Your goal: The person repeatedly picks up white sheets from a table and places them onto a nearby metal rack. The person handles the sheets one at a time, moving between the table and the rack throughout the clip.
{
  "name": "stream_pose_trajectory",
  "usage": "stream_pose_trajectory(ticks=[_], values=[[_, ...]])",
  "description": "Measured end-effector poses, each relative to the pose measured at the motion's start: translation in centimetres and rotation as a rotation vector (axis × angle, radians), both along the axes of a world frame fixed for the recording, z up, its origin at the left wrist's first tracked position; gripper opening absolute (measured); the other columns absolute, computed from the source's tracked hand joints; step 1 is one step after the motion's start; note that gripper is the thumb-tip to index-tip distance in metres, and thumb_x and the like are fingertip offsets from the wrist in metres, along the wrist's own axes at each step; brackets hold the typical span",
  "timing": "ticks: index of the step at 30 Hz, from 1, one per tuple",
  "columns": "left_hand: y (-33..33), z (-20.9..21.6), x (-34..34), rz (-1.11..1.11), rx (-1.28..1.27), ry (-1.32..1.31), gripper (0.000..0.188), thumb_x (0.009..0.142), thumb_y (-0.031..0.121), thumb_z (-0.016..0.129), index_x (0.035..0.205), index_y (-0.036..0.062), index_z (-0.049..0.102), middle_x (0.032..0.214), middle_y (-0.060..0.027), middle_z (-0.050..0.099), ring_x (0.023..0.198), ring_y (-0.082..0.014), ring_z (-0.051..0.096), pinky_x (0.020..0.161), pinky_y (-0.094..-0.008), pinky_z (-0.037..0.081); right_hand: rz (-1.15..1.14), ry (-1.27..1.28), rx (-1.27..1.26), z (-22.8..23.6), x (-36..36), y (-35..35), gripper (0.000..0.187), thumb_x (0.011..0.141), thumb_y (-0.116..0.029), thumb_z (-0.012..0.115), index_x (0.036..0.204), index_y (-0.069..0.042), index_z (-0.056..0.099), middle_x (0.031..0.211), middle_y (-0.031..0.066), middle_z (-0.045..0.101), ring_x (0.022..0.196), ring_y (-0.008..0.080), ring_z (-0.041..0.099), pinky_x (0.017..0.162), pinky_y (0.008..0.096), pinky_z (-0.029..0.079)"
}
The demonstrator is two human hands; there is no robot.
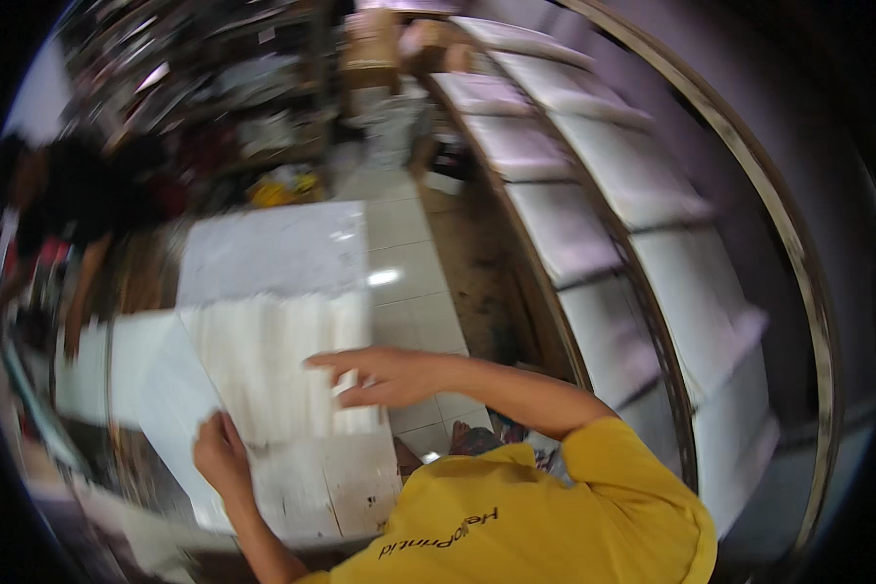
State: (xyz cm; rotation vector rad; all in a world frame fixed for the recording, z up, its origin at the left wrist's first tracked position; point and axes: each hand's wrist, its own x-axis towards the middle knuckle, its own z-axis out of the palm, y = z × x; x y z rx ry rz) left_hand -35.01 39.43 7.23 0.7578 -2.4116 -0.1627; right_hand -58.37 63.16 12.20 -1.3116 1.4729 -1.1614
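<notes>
A large white sheet (175, 399) slants across the left part of the worktable, and my left hand (222, 453) is closed on its near right edge. Beside it lies a spread of overlapping white sheets (268, 355), blurred, with their edges showing as ridges. Over the right side of that spread is my right hand (380, 376), index finger stretched to the left and the other fingers partly bent. Nothing shows in its grasp; whether it touches the paper I cannot tell. Beyond the spread lies a flat whitish board or sheet (273, 248).
At the far left, a co-worker in dark clothing (88, 195) reaches down to the table's side. Slatted racks with stacks of white sheets (565, 229) run along my right. Cluttered shelves (234, 88) and a cardboard box (372, 49) stand at the back; tiled floor (404, 263) lies between.
</notes>
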Motion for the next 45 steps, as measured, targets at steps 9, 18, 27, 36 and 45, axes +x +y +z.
stream_pose_trajectory(ticks=[9,18,27,36,45], values=[[18.4,4.2,-9.1,-0.579,0.383,0.043,0.013,0.085,0.006,0.067,0.097,0.0018,0.066,0.068,-0.0097,0.060,0.057,-0.0299,0.054,0.055,-0.0411,0.041,-0.319,0.221,0.090,0.8,-1.9,4.7,0.027,0.093,-0.023,0.058,0.106,0.000,0.064,0.097,0.0149,0.068,0.084,0.0248,0.064,0.075,0.0347,0.051],[22.3,6.5,-11.0,-0.898,0.571,0.102,0.017,0.084,0.007,0.069,0.099,-0.0004,0.066,0.061,-0.0051,0.054,0.053,-0.0207,0.050,0.053,-0.0345,0.037,-0.884,0.454,-0.032,8.6,-13.4,27.3,0.020,0.091,-0.014,0.057,0.107,-0.005,0.062,0.101,0.0060,0.063,0.096,0.0155,0.059,0.086,0.0318,0.048],[22.7,4.3,-12.1,-0.739,0.734,-0.026,0.021,0.092,0.012,0.064,0.102,-0.0060,0.066,0.072,-0.0089,0.063,0.061,-0.0128,0.059,0.051,-0.0260,0.045,-1.939,0.429,0.006,15.0,-6.7,52.2,0.020,0.092,-0.017,0.062,0.110,-0.009,0.062,0.099,-0.0022,0.059,0.090,0.0066,0.053,0.077,0.0217,0.043],[24.1,3.2,-14.7,-0.936,0.640,-0.063,0.017,0.087,0.008,0.068,0.099,-0.0029,0.067,0.071,-0.0111,0.061,0.057,-0.0211,0.058,0.050,-0.0322,0.044,-2.202,0.552,0.317,8.0,0.1,59.1,0.015,0.091,-0.016,0.060,0.100,-0.004,0.061,0.080,0.0030,0.062,0.057,0.0113,0.053,0.053,0.0284,0.043],[24.5,4.2,-15.0,-0.920,0.656,-0.136,0.018,0.090,0.010,0.064,0.102,-0.0039,0.066,0.072,-0.0119,0.063,0.061,-0.0197,0.060,0.055,-0.0302,0.047,-2.154,0.639,0.509,6.5,1.3,60.1,0.017,0.089,-0.017,0.060,0.098,-0.002,0.063,0.086,0.0111,0.069,0.072,0.0216,0.066,0.067,0.0344,0.052]])
